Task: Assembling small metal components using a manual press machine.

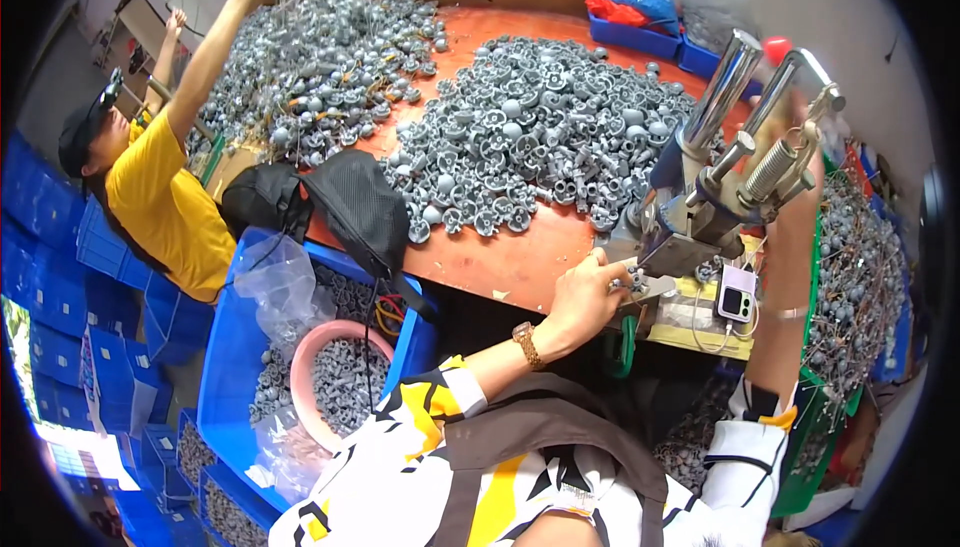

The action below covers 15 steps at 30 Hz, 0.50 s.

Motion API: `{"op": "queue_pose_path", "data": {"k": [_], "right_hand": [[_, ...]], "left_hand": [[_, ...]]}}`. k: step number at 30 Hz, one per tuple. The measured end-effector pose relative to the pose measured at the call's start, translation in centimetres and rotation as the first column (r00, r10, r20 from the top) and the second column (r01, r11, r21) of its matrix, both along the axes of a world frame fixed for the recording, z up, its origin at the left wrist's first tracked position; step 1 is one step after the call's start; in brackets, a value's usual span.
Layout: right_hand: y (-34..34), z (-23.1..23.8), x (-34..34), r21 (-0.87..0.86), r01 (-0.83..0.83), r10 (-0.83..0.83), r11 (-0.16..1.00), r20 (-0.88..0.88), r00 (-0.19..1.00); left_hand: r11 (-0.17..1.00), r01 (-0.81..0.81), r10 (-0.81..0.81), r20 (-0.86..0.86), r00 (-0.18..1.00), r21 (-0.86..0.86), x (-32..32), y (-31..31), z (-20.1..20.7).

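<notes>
Shiny metal bars of the hand press [705, 212], at right of the frame, cover much of the right hand [785, 119], so I cannot tell whether its fingers are closed or what they touch. Its forearm rises almost straight up the right side. At lower centre the left forearm slants up to the right, the left hand [585, 299] bent forward over the edge of the bench [480, 269], its fingertips pinching a small grey part [616, 285] just beside the press base; the part's shape is hard to make out. A blue bin [222, 387] at lower left holds grey pieces, clear plastic and a pink ring [305, 377], and the green crate [815, 387] at right, partly cut off by the dark rim, holds wired grey pieces.
</notes>
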State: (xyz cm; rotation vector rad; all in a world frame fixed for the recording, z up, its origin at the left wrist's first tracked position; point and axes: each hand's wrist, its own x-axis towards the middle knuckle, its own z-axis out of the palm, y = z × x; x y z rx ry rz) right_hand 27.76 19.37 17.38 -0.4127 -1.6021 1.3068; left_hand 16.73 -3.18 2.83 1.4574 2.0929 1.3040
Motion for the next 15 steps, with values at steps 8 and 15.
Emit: {"op": "queue_pose_path", "data": {"k": [8,15], "right_hand": [[-18.7,-9.0,9.4,0.67,0.126,-0.156,0.732,-0.015,0.988],[-15.4,-2.9,9.4,0.715,0.196,-0.208,0.671,-0.072,0.976]], "left_hand": [[1.0,0.01,-0.01,-0.007,1.0,0.014,0.1,-0.3,0.3],[0.994,0.046,-0.045,-0.009,0.999,0.095,-0.2,-1.9,-0.2]]}}
